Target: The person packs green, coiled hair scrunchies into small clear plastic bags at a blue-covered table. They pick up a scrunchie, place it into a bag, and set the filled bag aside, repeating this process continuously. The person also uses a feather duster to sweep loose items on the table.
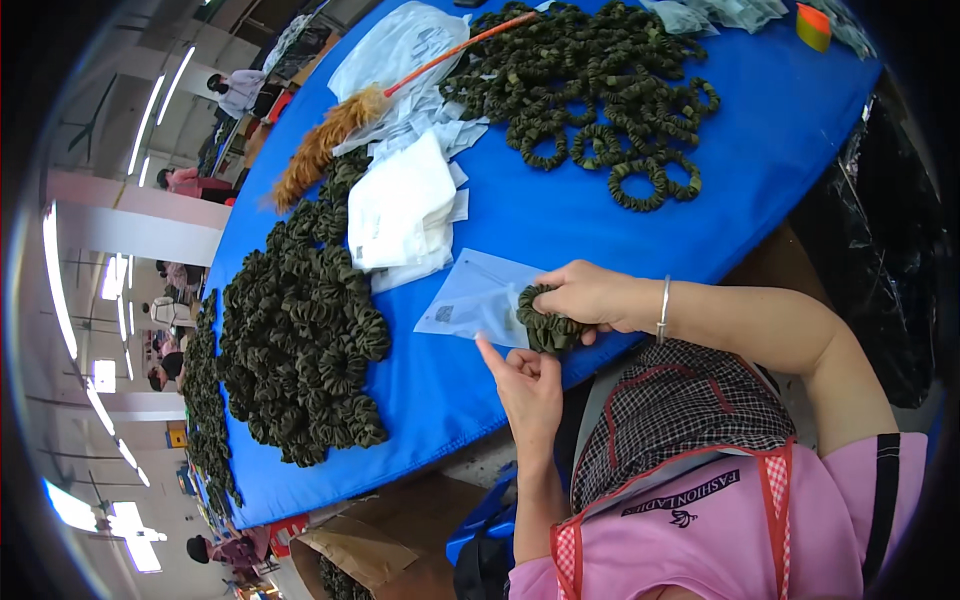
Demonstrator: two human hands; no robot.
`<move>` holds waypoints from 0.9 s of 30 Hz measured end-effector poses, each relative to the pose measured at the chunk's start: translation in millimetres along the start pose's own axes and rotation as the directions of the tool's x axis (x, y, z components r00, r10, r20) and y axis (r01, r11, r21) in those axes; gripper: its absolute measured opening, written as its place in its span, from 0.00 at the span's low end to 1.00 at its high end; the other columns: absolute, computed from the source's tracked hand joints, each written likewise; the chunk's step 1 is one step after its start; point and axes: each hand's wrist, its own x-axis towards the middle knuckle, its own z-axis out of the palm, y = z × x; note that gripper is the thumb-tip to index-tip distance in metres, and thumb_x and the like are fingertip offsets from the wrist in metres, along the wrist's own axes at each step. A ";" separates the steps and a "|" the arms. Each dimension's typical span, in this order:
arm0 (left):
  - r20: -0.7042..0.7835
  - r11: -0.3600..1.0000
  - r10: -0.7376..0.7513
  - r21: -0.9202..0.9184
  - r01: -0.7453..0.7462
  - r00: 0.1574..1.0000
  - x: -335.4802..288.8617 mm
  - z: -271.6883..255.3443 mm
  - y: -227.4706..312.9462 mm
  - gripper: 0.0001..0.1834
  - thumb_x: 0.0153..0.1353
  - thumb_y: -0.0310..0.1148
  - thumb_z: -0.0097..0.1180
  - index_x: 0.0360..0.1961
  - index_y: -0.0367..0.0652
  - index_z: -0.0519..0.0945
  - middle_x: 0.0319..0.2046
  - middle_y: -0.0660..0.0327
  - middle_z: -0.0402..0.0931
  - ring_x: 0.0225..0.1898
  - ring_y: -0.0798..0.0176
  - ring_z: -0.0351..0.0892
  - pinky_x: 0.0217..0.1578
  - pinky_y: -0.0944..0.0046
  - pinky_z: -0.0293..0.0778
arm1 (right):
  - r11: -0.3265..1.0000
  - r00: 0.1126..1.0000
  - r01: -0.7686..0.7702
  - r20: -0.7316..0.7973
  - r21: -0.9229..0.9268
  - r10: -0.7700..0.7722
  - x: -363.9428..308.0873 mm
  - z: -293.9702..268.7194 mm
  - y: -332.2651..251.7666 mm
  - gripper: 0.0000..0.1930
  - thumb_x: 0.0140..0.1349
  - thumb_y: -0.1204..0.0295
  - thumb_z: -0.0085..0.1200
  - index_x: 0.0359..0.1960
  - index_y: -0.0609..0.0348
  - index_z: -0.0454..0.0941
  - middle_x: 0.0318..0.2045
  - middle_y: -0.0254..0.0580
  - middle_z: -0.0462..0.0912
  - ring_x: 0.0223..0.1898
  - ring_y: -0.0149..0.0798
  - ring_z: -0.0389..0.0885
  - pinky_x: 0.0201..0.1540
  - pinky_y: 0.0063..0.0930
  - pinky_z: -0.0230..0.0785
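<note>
A bunch of dark green scrunchies (546, 322) is gripped in my right hand (585, 298), its fingers closed round the gathered fabric. The bunch sits at the mouth of a clear, flat plastic bag (468, 300). My left hand (530, 390) is at the bag's near edge, index finger stretched along it and the other fingers curled at the corner by the mouth. How far the scrunchies reach into the bag is partly hidden by my right hand. A stack of white plastic bags (402, 200) lies just beyond on the blue table.
A big heap of dark green scrunchies (300, 340) covers the left of the blue table (440, 400); looser scrunchies (610, 90) spread over the far side. A feather duster (335, 140) lies across plastic bags. An open cardboard box (370, 540) stands below the near edge. Black plastic (885, 240) hangs at right.
</note>
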 end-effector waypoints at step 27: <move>0.083 0.972 0.007 -0.236 0.013 0.997 -1.2 11.5 1.7 0.40 0.59 0.20 0.54 0.65 0.31 0.43 0.27 0.62 0.73 0.24 0.75 0.71 0.25 0.77 0.67 | 0.832 0.970 0.239 -0.086 0.501 -0.227 18.6 19.5 10.2 0.16 0.66 0.63 0.48 0.53 0.52 0.69 0.42 0.34 0.73 0.40 0.30 0.74 0.39 0.25 0.70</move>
